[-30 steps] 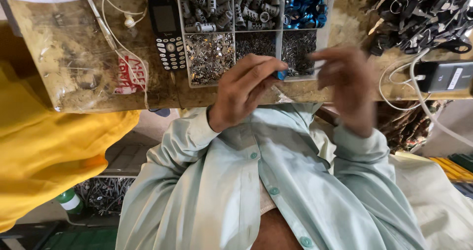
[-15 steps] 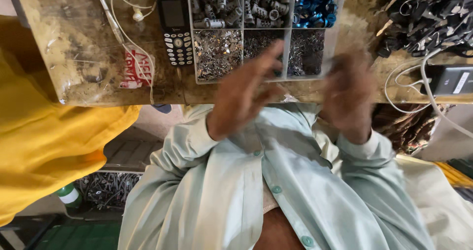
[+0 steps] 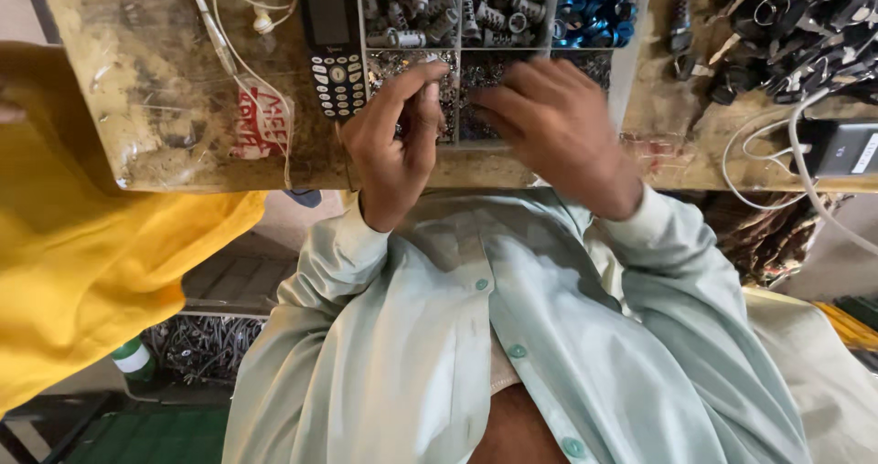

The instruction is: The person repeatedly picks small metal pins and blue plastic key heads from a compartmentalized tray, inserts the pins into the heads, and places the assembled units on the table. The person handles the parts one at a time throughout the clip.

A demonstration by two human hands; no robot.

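My left hand [image 3: 393,149] is at the front edge of a white divided parts tray [image 3: 455,25], with thumb and forefinger pinched together over a compartment of tiny metal bits [image 3: 389,66]. I cannot see anything between the fingertips. My right hand [image 3: 558,126], blurred, lies palm down beside it with curved fingers dipping into the neighbouring compartment; what is under them is hidden. The far compartments hold grey metal fittings [image 3: 412,7] and blue parts [image 3: 590,2]. Both sleeves are pale green.
A dark keypad phone [image 3: 331,43] lies left of the tray beside white earphones [image 3: 261,21] on the worn bench [image 3: 165,98]. Black connectors [image 3: 796,25], a black adapter [image 3: 837,149] and a white cable [image 3: 768,167] sit right. Yellow cloth [image 3: 82,272] is at left.
Both hands have moved from in front of my chest forward to the tray. The left fingers have closed into a pinch, and the right hand has dropped onto the compartments.
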